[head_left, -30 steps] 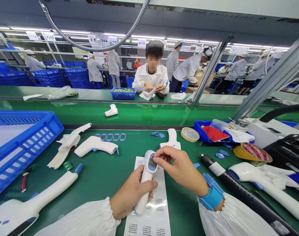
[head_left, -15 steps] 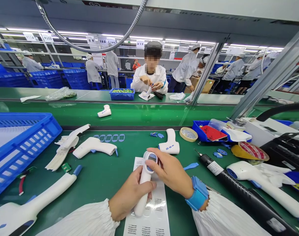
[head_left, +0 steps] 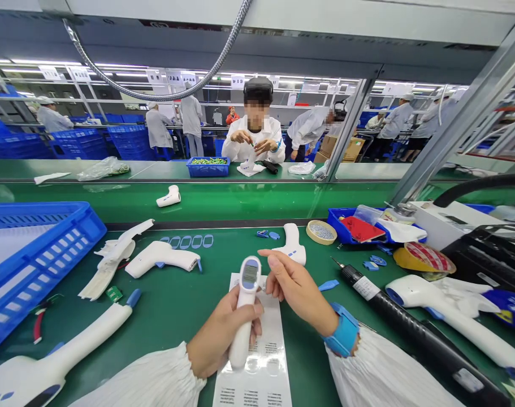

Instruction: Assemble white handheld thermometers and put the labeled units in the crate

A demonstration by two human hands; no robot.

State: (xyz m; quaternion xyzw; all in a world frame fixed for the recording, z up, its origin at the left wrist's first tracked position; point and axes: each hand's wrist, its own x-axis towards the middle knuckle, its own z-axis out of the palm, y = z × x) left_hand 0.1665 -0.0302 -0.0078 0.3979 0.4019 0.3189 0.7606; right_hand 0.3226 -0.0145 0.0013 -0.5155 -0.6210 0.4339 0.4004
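My left hand is wrapped round the handle of a white infrared thermometer, held upright with its blue-rimmed display facing me. Dark marks show on the grey display. My right hand, a blue band at its wrist, is just right of the thermometer's head, apart from it. Its index finger stretches out to the left, the other fingers are partly bent, and I see nothing in it. Below both hands lies a printed label sheet. Another white thermometer rests beyond my right hand.
Left are a blue crate, an opened housing and more thermometers. A black electric screwdriver, a ring of screws and a blue parts tray lie right. A co-worker sits across the green belt.
My right hand has let go of the thermometer's head and moved slightly right. The thermometer has turned, so its display faces me fully. My left hand keeps its hold.
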